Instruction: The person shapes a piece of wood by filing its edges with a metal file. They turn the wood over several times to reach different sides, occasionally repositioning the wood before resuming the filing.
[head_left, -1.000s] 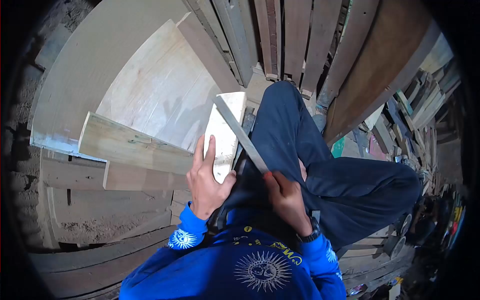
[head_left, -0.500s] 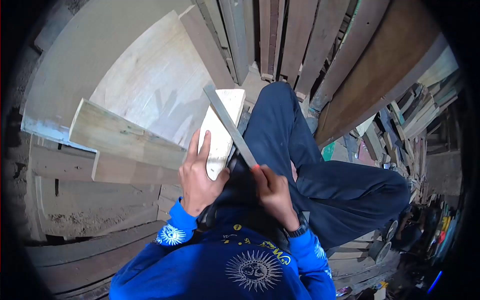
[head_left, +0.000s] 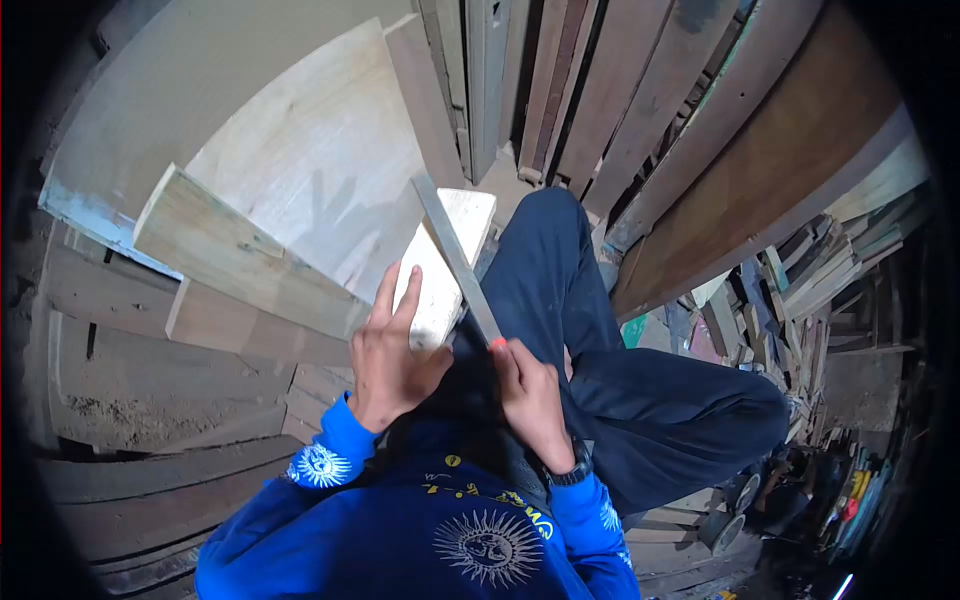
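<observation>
A pale wooden block point(head_left: 432, 290) stretches away from my lap, beside my bent leg. My left hand point(head_left: 390, 360) grips its near end, with the thumb at the right edge and two fingers extended along the left side. In my right hand point(head_left: 530, 395) is a flat metal file point(head_left: 455, 255), the fingers wrapped around its handle, of which only an orange-red end shows. The file's blade lies slantwise across the block, its tip reaching past the block's left edge.
Ahead to the left stands a curved wooden panel point(head_left: 310, 150) with a crosspiece point(head_left: 235, 230). Upright planks point(head_left: 610, 100) lean in front, beside a wide brown board point(head_left: 770, 160). Stacked offcuts point(head_left: 820, 260) lie at the right. Boards point(head_left: 180, 490) cover the lower left.
My right hand has shifted slightly left, and the file lies a little steeper across the block. My left hand keeps its hold on the block. The whole view has moved slightly.
</observation>
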